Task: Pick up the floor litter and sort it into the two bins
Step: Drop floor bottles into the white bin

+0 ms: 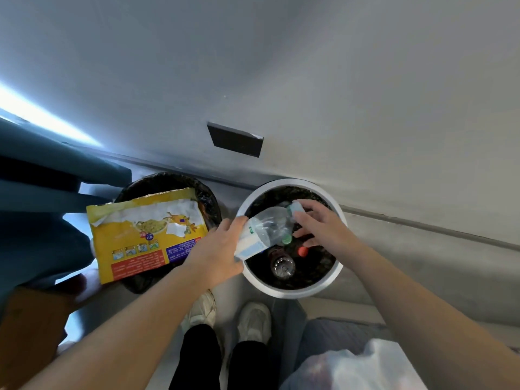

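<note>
A clear crushed plastic bottle [270, 226] with a pale label is held over the white-rimmed bin [292, 291]. My left hand [216, 254] grips its labelled base. My right hand [320, 223] has fingers closed around its pale cap end. Inside this black-lined bin lie another clear bottle [281, 264], a green cap [286, 239] and a red cap [303, 251]. To the left stands a black bin [168, 180] with a torn yellow food package [146, 235] across its top. The package's right edge runs under my left hand; I cannot tell if the hand holds it.
Both bins stand against a grey wall bearing a dark plate [236, 139]. Teal furniture [42, 178] and a brown cardboard box [28, 333] fill the left side. A white plastic bag [365, 367] lies at bottom right. My white shoes [253, 319] are just before the bins.
</note>
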### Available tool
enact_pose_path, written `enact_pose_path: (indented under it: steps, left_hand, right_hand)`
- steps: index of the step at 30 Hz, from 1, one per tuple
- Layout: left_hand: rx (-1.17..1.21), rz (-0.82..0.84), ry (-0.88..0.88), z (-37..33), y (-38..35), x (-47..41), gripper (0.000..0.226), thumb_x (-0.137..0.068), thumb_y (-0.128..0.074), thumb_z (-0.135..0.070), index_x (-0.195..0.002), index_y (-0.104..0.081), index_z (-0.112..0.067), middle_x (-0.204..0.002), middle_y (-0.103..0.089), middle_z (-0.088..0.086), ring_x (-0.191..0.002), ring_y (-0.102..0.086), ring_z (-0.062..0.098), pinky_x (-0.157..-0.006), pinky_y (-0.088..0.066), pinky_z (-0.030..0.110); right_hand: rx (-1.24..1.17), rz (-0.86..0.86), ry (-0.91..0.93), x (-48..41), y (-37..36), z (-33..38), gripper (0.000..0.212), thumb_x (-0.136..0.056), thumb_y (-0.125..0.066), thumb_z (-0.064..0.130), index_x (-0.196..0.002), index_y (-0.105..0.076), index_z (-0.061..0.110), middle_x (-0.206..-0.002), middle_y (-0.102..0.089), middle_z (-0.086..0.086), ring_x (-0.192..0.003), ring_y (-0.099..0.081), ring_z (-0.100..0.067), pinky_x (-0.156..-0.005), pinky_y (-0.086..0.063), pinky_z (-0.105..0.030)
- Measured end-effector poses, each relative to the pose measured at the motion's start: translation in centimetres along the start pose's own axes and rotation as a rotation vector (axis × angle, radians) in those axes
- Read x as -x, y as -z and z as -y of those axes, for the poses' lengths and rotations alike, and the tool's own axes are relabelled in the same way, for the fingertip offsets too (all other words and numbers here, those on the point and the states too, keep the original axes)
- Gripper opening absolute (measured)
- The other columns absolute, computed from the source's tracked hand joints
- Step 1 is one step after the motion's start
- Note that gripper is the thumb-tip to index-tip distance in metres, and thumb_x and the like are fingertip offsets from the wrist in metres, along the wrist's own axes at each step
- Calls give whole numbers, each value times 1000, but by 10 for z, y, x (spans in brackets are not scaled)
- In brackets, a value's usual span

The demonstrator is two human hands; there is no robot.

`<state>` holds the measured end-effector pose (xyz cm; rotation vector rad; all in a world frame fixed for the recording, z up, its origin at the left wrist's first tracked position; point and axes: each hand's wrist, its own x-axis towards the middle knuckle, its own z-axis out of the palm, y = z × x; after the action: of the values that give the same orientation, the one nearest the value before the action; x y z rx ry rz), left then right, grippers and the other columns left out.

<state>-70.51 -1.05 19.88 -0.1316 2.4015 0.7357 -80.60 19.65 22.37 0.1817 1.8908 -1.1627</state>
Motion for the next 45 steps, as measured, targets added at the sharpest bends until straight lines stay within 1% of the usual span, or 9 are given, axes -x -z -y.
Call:
enact_pose_path:
  steps: [5, 10, 17, 21, 26, 32, 35, 38, 45]
  left_hand:
    - [-118, 37, -67, -32, -6, -21, 86, -78, -67, -29, -145, -14, -30, -130, -39, 1, -116, -47, 27, -88, -47, 42]
    - [78, 1, 7, -48, -31, -38, 78, -82, -65, -37, -145, -21, -25, -124, -44, 2, -110, -51, 23, -86, -48, 37]
    - [226, -1, 170, -34, -74, -69, 68, -86, -65, -31, -139, -27, -17, -125, -44, 9, -103, -56, 27, -84, -49, 37]
    - [252, 20, 269, -29, -96, -84, 61, -88, -62, -24, -137, -28, -12, -126, -47, 14, -106, -56, 31, -82, -46, 39]
    - [209, 62, 419, -31, -107, -97, 73, -89, -61, -16, -145, -16, -6, -133, -46, 19, -117, -52, 33, -89, -44, 39]
    - [74, 45, 230, -41, -97, -89, 88, -87, -52, 2, -151, 7, -16, -153, -18, 13, -119, -50, 31, -93, -48, 41]
    - [45, 129, 229, -39, -85, -81, 84, -91, -54, -7, -151, 4, -13, -157, -10, 14, -131, -40, 31, -103, -41, 40]
    - [5, 148, 170, -45, -53, -61, 82, -93, -54, -20, -151, 4, -14, -159, -3, 10, -141, -24, 29, -109, -33, 39]
    - [-411, -89, -3, -67, 68, 36, 80, -95, -44, -44, -151, 5, -16, -159, 5, 11, -146, 5, 32, -118, -10, 50]
  right_hand:
    - [91, -242, -8, -3, 20, -5, 16, -93, -60, 30, -99, -61, 16, -77, -59, -5, -60, -56, -12, -54, -50, -26]
    - [-69, -438, -111, -14, 36, -23, 35, -90, -65, 25, -120, -55, 10, -88, -64, -6, -67, -60, -14, -58, -51, -28]
    - [68, -176, -59, -39, 1, -53, 64, -91, -62, 24, -147, -31, 34, -126, -57, 8, -114, -58, -15, -95, -51, -42]
    - [94, -148, 5, -53, -20, -68, 69, -92, -61, 22, -149, -25, 39, -129, -48, 18, -88, -59, 5, -86, -50, -24]
    - [112, -68, 55, -62, -29, -80, 67, -95, -54, 11, -149, -25, 38, -133, -43, 20, -112, -55, -5, -79, -43, -1]
    - [371, -39, 28, -68, -19, -79, 70, -94, -52, 18, -151, -17, 37, -151, -36, 0, -113, -53, -15, -96, -46, -32]
    - [492, 12, 26, -61, -16, -72, 74, -92, -53, 21, -153, -13, 33, -157, -25, 2, -127, -44, -17, -103, -34, -25]
    - [662, -18, 24, -38, -11, -54, 74, -92, -51, 31, -152, -9, 37, -161, -13, 1, -146, -18, -24, -115, -26, -42]
    - [1150, -191, 188, 66, -10, 50, 71, -95, -40, 49, -152, 2, 38, -162, 5, 2, -148, 9, -25, -117, -4, -53]
